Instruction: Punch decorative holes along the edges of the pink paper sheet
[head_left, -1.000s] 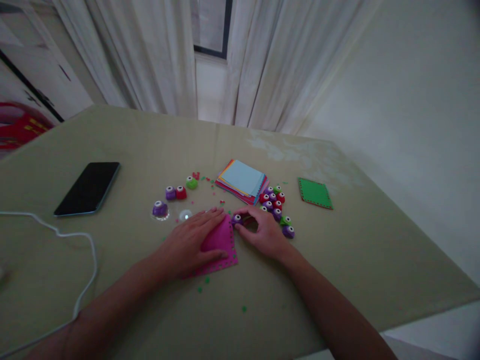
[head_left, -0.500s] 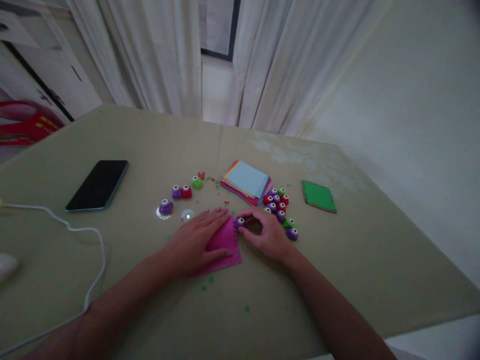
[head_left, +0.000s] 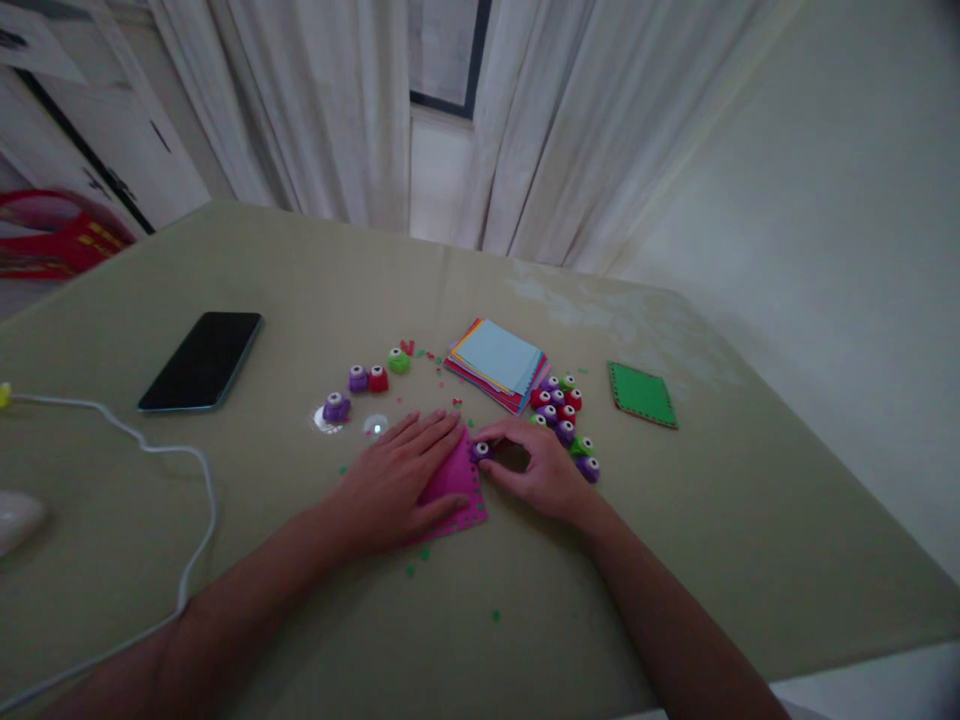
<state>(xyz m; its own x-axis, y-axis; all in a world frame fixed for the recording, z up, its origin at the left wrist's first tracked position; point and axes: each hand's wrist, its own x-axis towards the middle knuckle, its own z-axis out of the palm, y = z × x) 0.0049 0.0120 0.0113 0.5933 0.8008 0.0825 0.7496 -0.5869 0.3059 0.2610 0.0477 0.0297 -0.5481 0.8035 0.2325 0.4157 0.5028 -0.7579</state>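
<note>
Change: both hands and the sheet sit as they did a second ago; only the view has drifted.
Left hand [head_left: 390,482]: flat, fingers spread, pressing the pink sheet [head_left: 454,485] on the table [head_left: 315,620].
Right hand [head_left: 541,472]: fingers pinched on the purple punch [head_left: 481,450] at the sheet's far corner.
Nearby: punch cluster [head_left: 561,408] just beyond the right hand; paper stack [head_left: 499,358], green sheet [head_left: 642,394], phone [head_left: 202,360], cable [head_left: 180,500] well apart.

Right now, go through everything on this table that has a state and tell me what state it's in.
left hand: flat, pressing the pink sheet
right hand: pinching the purple punch
pink sheet: flat on the table, edge holes punched
purple punch: at the pink sheet's edge
green sheet: lying flat, untouched
paper stack: stacked, fanned slightly
phone: screen dark
white cable: loose, curved
</note>
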